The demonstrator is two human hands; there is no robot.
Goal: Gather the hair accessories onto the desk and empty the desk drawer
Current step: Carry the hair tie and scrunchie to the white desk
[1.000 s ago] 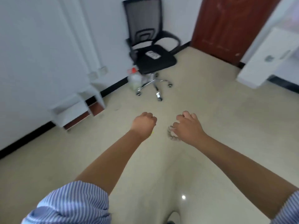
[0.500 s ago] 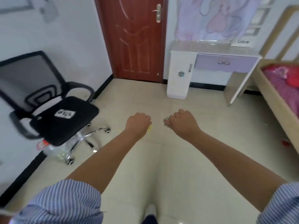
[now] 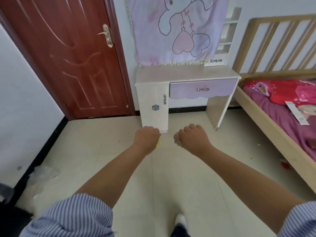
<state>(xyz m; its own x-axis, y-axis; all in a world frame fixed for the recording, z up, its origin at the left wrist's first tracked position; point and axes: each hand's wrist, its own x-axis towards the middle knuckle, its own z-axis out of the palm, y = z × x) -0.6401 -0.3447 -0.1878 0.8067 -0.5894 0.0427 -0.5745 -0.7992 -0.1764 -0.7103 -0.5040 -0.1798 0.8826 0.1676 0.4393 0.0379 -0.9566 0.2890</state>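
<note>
While both arms reach forward above the floor, the right hand (image 3: pixel 191 138) is fisted around a pale hair tie (image 3: pixel 178 142). The left hand (image 3: pixel 147 136) is a tight fist with something yellow (image 3: pixel 158 144) peeking out. Ahead, the desk (image 3: pixel 184 75) has its drawer (image 3: pixel 202 90) pushed in.

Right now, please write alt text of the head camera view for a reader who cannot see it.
Two closed hands, left hand and right hand, reach toward a white desk with its purple drawer shut. The right hand grips a small hair accessory.

Both fists are closed: left hand (image 3: pixel 147 140) over a small yellow item (image 3: pixel 159 144), right hand (image 3: pixel 192 140) on a pale beaded hair tie (image 3: pixel 177 141) (partly hidden). The white-and-lilac wooden desk (image 3: pixel 184 75) stands ahead, its lilac drawer (image 3: pixel 202 89) closed.
</note>
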